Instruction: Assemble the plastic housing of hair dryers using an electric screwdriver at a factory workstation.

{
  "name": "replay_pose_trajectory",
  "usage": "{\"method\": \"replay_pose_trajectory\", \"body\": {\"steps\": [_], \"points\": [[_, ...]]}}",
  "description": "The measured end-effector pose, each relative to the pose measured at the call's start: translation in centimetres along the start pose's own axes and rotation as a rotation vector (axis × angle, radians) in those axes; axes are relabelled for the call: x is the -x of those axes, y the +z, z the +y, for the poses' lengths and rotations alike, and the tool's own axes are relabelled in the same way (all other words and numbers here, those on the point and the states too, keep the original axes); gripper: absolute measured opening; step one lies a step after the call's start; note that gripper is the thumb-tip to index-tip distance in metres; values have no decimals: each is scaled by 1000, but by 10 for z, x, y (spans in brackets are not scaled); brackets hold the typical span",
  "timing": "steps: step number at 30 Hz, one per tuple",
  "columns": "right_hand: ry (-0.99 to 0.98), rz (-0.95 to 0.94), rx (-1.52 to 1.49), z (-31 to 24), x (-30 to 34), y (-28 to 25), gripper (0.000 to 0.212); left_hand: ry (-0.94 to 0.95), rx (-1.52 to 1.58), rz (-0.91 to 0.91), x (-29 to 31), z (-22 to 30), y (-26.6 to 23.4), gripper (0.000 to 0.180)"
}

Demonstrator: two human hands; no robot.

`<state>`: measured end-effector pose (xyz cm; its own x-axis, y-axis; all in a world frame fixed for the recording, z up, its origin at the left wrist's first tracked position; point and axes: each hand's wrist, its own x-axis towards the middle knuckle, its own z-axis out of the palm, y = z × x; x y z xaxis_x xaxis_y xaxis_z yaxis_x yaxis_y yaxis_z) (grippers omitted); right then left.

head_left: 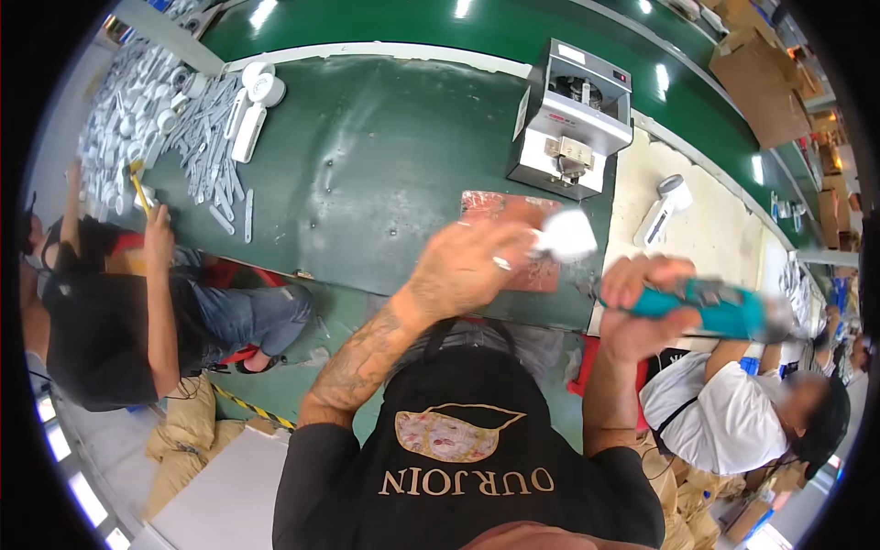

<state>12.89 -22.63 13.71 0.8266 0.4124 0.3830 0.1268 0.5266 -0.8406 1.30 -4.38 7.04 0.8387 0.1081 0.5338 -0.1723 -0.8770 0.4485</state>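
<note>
My left hand [472,261] is raised above the near edge of the green-topped table, its fingers closed on a white round-headed part [568,236], blurred by motion. Below that hand, a reddish-brown board [532,277] lies on the tabletop. Over to the right, my right hand [642,307] grips a teal power tool [720,309]. The tool is held sideways, with its thick end toward the right; motion blur hides its exact kind. The two hands are apart, and the tool does not touch the white part.
A grey machine [577,119] stands behind the board. White handled pieces [252,115] lie at the back left, beside a heap of grey strips [206,133]. Another white handled piece [662,211] rests on the pale surface at right. Co-workers sit on both sides; the left one holds a yellow-handled tool [139,188].
</note>
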Motion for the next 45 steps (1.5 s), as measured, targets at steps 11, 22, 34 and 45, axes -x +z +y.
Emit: {"method": "replay_pose_trajectory", "body": {"steps": [11,22,34,45], "points": [[145,102,111,-6,38,-44,71,-304,-145,376,-17,-37,-53,21],[184,97,-9,-20,56,-51,73,-192,78,-265,-191,54,203,74],[127,163,210,-22,46,-72,73,61,134,38,-105,46,96,37],[-31,-21,101,36,-66,1,70,-85,123,-249,-46,-12,14,36]]}}
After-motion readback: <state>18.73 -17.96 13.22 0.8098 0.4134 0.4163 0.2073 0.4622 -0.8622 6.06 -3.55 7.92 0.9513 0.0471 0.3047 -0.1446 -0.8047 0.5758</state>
